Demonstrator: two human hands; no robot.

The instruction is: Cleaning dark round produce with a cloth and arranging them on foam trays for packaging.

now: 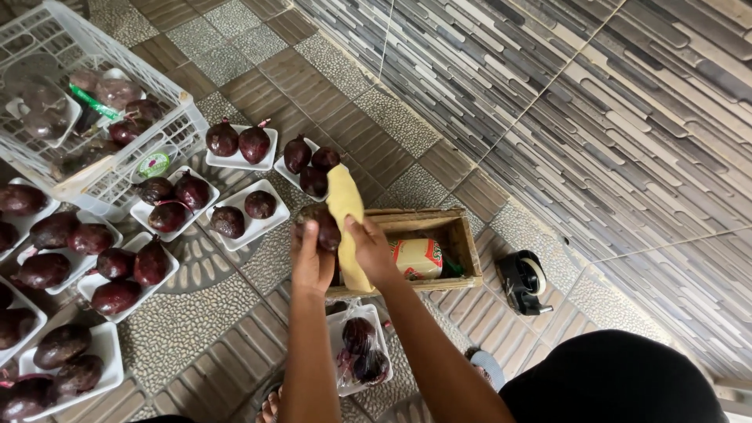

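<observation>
Patterned floor tiles (235, 329) serve as the workplace, seen from above as I watch through the head camera. At centre, my left hand (312, 262) is closed around a dark purple fruit (326, 225), lifted just over the near edge of a wooden crate (462, 247). My right hand (370, 249) grips a yellow cloth (345, 205) that drapes across the fruit and stands up past it; both hands are curled shut, fingers wrapped on what they hold. Inside the crate lies a roll of wrapping film (417, 258). Below the hands sits a wrapped tray of fruit (360, 348), already under clear film. To the right rests a black tape dispenser (523, 282), well apart from the crate. To the left spread many white foam trays (247, 211) carrying two or three fruits each, and beyond them a white plastic basket (102, 117) with more. As I judge it, the risk is a slip: the fruit looks smooth, the cloth covers part of the grip, and a drop could bruise it or knock the wrapped tray directly beneath. Crowded trays at the left also leave little room to set anything down without nudging a neighbour.
</observation>
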